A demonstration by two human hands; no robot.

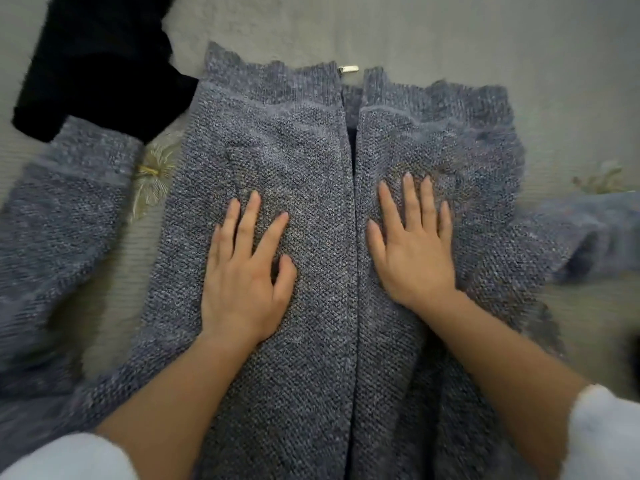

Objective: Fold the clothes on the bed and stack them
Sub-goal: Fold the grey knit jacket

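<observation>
Pressing both palms flat on the grey knitted cardigan point(311, 341), I had my left hand point(246, 271) on the panel left of the zip line and my right hand point(412, 244) on the panel right of it, fingers straight, slightly spread, gripping nothing. The cardigan lay spread on the pale bed cover point(450, 29), its ribbed edge and metal zip pull point(348, 69) farthest from me. One sleeve point(59, 220) stretched out to my left, its end meeting a black garment point(97, 64); the other sleeve point(588, 233) lay blurred on my right.
</observation>
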